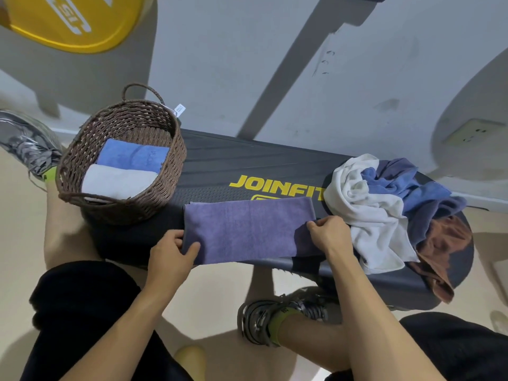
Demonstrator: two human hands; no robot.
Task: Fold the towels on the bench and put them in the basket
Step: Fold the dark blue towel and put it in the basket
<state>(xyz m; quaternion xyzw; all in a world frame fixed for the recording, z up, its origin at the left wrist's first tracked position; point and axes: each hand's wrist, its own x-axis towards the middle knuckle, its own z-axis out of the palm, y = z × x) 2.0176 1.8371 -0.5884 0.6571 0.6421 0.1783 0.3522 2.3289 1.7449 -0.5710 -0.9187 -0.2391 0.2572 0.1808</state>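
We sit at a dark bench (pixel 220 160) with yellow lettering on its top. A purple towel (pixel 247 229) lies flat on the near side of the bench, folded into a long strip that runs left to right.

Our left hand (pixel 171 257) grips the left end of the purple towel: the thumb lies on top of the cloth and the fingers curl round the edge. Our right hand (pixel 328 233) pinches the right end of the same towel with curled fingers, just beside the pile.

A woven brown basket (pixel 82 160) stands on the left end of the bench. Inside it lie two folded towels side by side: a blue towel (pixel 134 155) on the far side and a white towel (pixel 118 181) on the near side.

A pile of unfolded towels (pixel 390 204) occupies the right end of the bench. It holds white, blue, dark blue and brown cloth, and the brown piece hangs over the near right edge.

Our shoes show on the floor (pixel 220 292), one (pixel 27 144) left of the basket and one (pixel 283 317) under the near edge of the bench.
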